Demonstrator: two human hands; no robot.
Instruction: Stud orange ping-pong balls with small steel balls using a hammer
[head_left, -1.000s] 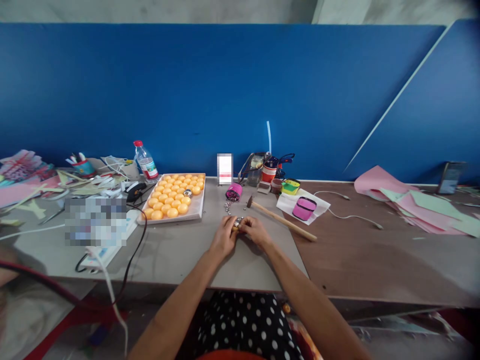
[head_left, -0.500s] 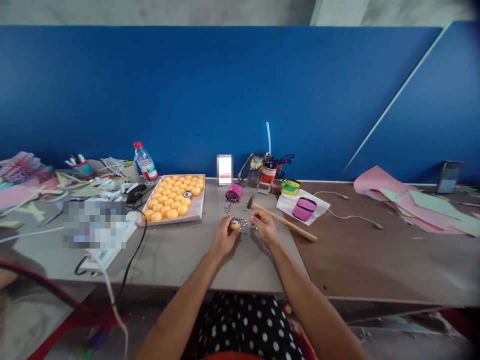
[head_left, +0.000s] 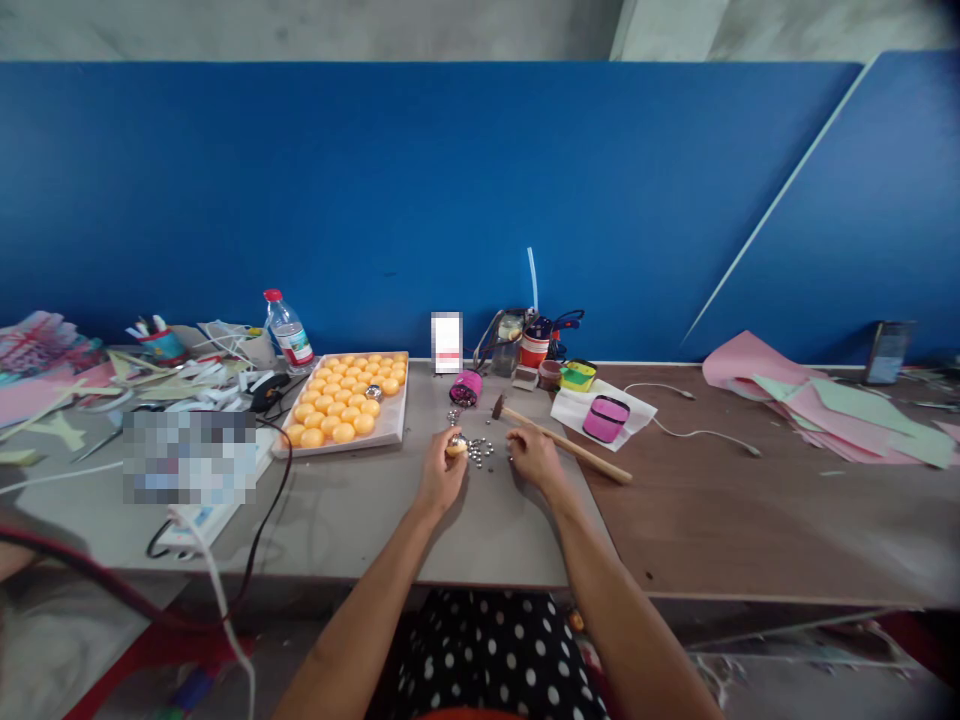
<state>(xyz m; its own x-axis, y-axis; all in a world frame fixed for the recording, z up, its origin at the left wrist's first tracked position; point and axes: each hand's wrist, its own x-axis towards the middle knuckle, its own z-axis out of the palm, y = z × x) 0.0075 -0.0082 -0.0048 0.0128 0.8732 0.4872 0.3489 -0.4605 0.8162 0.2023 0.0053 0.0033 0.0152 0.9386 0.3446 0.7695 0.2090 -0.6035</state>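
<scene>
My left hand [head_left: 442, 468] is closed around an orange ball [head_left: 455, 446] that has small silver studs stuck on it, holding it just above the grey table [head_left: 352, 510]. Several loose silver studs [head_left: 480, 452] lie scattered on the table between my hands. My right hand [head_left: 531, 456] rests on the table beside them, fingers curled in a pinch; what it holds is too small to see. A wooden-handled hammer [head_left: 564, 445] lies just behind my right hand. A white tray [head_left: 394, 425] of several orange balls stands to the left.
A pink tub [head_left: 466, 386] of studs sits behind the loose pile. A water bottle [head_left: 287, 331], cups and tape rolls line the blue wall. A pink case [head_left: 606, 417] lies on white paper. Cables and a power strip [head_left: 214, 505] are left; pink and green paper sheets [head_left: 825, 405] right.
My hands were together on the ball; they have parted. The right hand moved right to the table by the studs, and the left hand kept the ball and shifted slightly left.
</scene>
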